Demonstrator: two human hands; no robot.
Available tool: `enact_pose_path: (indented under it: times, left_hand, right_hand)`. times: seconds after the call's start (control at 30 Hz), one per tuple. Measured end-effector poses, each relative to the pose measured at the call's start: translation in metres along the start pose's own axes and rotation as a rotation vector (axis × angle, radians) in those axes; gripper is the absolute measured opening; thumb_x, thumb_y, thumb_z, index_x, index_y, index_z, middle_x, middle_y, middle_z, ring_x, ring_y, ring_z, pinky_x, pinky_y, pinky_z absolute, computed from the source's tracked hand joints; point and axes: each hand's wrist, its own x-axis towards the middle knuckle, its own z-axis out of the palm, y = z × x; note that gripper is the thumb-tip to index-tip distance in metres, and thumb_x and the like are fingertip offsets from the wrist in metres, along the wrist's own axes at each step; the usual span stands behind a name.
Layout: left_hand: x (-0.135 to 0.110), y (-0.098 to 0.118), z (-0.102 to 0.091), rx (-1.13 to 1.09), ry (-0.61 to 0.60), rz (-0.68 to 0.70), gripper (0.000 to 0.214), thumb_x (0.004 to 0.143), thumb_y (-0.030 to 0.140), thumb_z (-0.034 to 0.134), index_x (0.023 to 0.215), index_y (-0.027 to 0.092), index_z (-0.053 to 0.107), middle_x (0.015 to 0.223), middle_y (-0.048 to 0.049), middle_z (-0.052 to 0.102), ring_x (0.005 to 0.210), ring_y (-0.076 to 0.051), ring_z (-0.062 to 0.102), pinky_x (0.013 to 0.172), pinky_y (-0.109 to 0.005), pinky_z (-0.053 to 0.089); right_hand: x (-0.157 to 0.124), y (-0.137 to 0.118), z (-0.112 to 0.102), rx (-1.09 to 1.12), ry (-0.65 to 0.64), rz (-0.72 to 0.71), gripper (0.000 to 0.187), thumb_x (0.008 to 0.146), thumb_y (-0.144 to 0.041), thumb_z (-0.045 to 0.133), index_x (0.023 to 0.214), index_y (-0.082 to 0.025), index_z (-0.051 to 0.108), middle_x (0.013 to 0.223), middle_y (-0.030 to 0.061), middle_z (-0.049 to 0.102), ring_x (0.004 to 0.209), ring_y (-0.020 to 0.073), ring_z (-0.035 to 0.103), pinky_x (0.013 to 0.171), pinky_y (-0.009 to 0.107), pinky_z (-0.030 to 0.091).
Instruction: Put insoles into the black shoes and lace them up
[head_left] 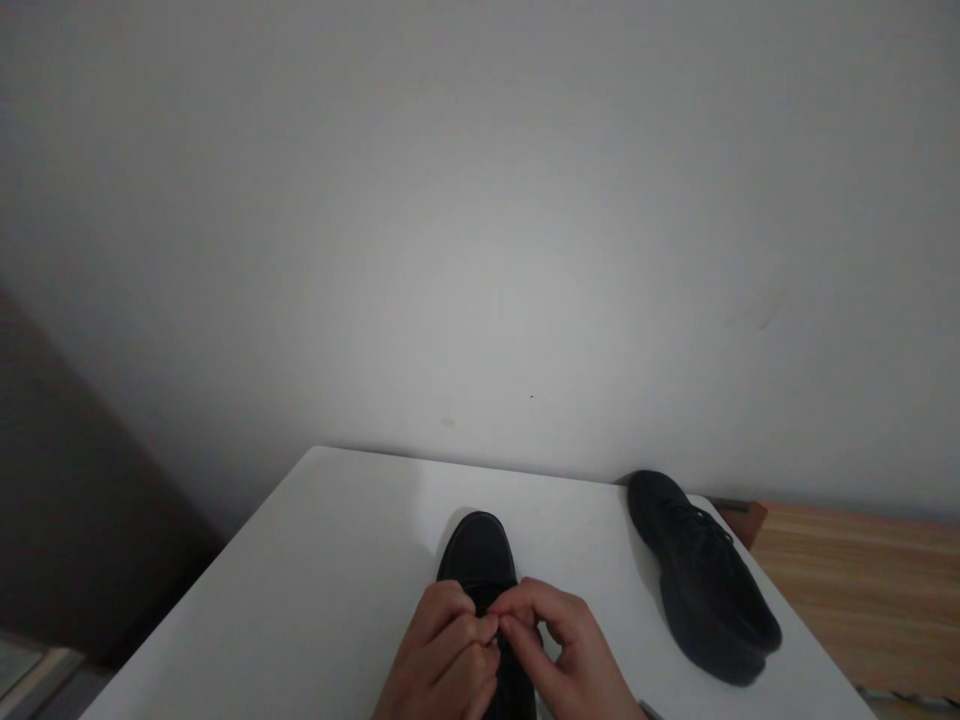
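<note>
The shoe (478, 548) pointed away lengthwise beneath the left hand (448, 650), curled, and right hand (559, 640), pinched; what they held was unclear.

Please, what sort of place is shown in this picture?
Probably an indoor room, perhaps in a home: two black shoes rest on a white table, close to a pale wall.

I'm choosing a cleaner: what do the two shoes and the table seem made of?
Middle shoe and right shoe: perhaps leather or synthetic, matte black; toes look smooth, no visible weave.
Table: possibly laminate or painted board, dull white; even top, no visible grain.
</note>
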Motion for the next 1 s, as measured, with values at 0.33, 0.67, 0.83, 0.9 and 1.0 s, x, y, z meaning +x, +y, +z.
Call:
enact_pose_path:
  times: [0.33,0.67,0.83,0.9,1.0]
  left_hand:
    - [0.0023,-0.0021,-0.0047,-0.003,-0.024,-0.015,0.020,0.093,-0.001,0.050,0.086,0.014,0.062,0.073,-0.0058,0.069,0.074,-0.017,0.055,0.066,-0.029,0.054]
    - [-0.0003,-0.0019,-0.0039,-0.002,-0.006,-0.040,0.019,0.089,-0.002,0.053,0.086,0.015,0.062,0.072,-0.0054,0.067,0.072,-0.017,0.054,0.065,-0.029,0.053]
    - [-0.0017,-0.0022,-0.0056,-0.046,-0.025,-0.079,0.026,0.082,-0.008,0.053,0.086,0.017,0.062,0.072,-0.0044,0.067,0.072,-0.017,0.054,0.065,-0.028,0.053]
    - [-0.0010,-0.0015,-0.0065,-0.072,-0.025,-0.094,0.028,0.081,-0.008,0.052,0.087,0.017,0.062,0.072,-0.0045,0.066,0.071,-0.017,0.054,0.063,-0.027,0.052]
    - [0.0004,-0.0005,-0.0067,-0.092,-0.027,-0.111,0.029,0.080,-0.008,0.051,0.088,0.018,0.062,0.072,-0.0045,0.065,0.071,-0.017,0.055,0.062,-0.028,0.052]
  right_hand:
    - [0.0015,0.0032,0.0006,0.077,0.011,0.070,0.021,0.092,-0.029,0.054,0.084,-0.016,0.070,0.072,0.0021,0.059,0.068,0.0170,0.054,0.066,0.028,0.044]
    - [0.0037,0.0055,-0.0014,0.176,0.014,-0.040,0.013,0.090,-0.020,0.057,0.084,-0.018,0.068,0.083,0.0042,0.058,0.072,0.0169,0.053,0.065,0.029,0.042]
    - [0.0054,0.0046,-0.0019,0.186,0.022,-0.059,0.011,0.087,-0.015,0.056,0.083,-0.019,0.066,0.083,0.0032,0.055,0.070,0.0158,0.051,0.063,0.028,0.041]
    - [0.0058,0.0039,-0.0011,0.177,0.027,-0.066,0.010,0.086,-0.014,0.056,0.082,-0.019,0.064,0.082,0.0026,0.054,0.068,0.0151,0.050,0.062,0.028,0.040]
    - [0.0055,0.0038,0.0006,0.174,0.023,-0.064,0.009,0.084,-0.013,0.055,0.082,-0.019,0.062,0.082,0.0018,0.053,0.065,0.0140,0.048,0.060,0.027,0.039]
